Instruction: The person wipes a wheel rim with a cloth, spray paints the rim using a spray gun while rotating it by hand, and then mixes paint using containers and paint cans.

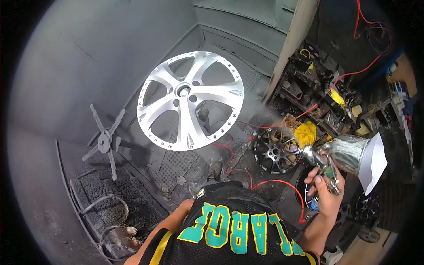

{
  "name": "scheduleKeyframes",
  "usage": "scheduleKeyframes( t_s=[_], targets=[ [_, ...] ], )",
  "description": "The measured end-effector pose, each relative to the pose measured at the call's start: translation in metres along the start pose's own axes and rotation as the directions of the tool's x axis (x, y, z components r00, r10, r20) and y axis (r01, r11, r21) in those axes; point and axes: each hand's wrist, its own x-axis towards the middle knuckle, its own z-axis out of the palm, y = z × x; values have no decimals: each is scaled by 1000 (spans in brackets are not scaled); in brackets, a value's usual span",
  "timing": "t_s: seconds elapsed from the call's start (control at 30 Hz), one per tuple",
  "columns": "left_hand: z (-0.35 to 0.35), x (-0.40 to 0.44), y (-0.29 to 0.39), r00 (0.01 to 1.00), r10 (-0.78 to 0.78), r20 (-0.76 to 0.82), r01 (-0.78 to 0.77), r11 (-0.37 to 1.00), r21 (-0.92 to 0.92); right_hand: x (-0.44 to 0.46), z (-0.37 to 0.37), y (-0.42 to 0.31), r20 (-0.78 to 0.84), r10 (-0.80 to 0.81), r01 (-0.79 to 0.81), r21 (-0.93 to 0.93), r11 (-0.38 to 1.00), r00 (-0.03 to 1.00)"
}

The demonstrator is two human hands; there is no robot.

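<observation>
In the head view, the silver wheel [203,92] lies ahead and to the left of the right hand [326,194], apart from both hands. The right hand, raised with its wrist bent up, curls around the spray gun [319,162], whose long axis runs crosswise, nozzle leftward, cup [349,152] rightward. The left hand [187,206] is low by the shirt [216,196]; its fingers are hidden, their state untellable.
</observation>
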Motion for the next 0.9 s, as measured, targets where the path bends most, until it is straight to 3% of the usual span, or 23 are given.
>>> scheduleKeyframes(
  t_s=[0.1,0.17,0.23,0.3,0.37,0.47,0.6,0.67,0.7,0.8,0.87,0.9],
  targets=[
    [-60,-40,65,984,134,115,-174,853,491,17,-6,24,20,-72,70,63,996,997],
    [-111,-68,121,983,137,119,-180,813,553,24,0,45,35,-78,74,89,993,996],
    [-155,-89,177,981,-5,195,-107,821,561,29,1,71,137,-52,49,29,998,989],
    [-153,-78,170,960,266,-86,-209,888,409,23,9,103,206,46,-51,19,999,977],
    [-192,-113,236,832,403,-381,-425,905,29,11,19,133,316,132,-122,-51,991,940],
    [-214,-113,273,764,429,-482,-522,850,-69,-9,38,143,480,225,-206,-94,974,848],
    [-240,-107,295,736,483,-475,-531,847,38,-16,51,129,661,275,-243,-144,959,698],
    [-248,-98,293,687,573,-447,-526,817,238,-12,53,118,698,263,-214,-159,964,666],
    [-251,-96,292,683,574,-451,-527,815,240,-9,53,111,729,256,-193,-172,966,634],
    [-262,-82,287,683,594,-426,-544,802,245,1,55,86,726,217,-158,-150,976,652],
    [-255,-69,283,768,501,-399,-605,772,-196,9,56,66,708,201,-140,-144,980,677],
    [-249,-62,281,761,519,-389,-617,763,-190,13,55,55,706,185,-158,-104,982,684]
  ],
)
